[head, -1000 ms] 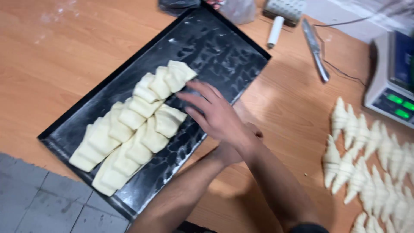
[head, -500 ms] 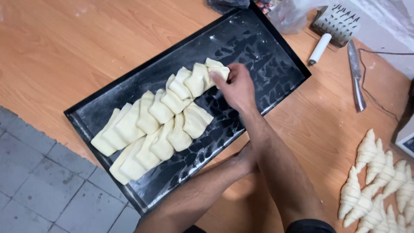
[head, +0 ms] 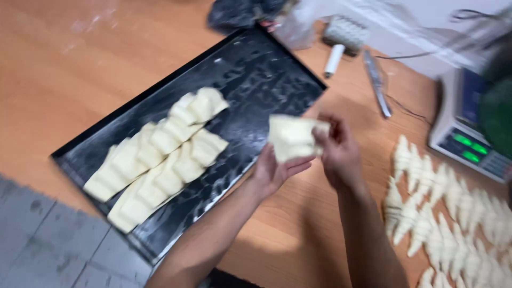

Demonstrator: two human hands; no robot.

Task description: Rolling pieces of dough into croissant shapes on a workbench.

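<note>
A pale folded dough piece [head: 292,137] sits at the centre, between the left hand [head: 274,170] at seven o'clock and the right hand [head: 337,152] at three. The black metal baking tray [head: 250,69] lies at nine o'clock on the wooden table [head: 69,69], holding two rows of dough pieces [head: 160,160]. Shaped pale croissants [head: 448,213] lie at four o'clock, the grey electronic scale [head: 464,128] at two.
</note>
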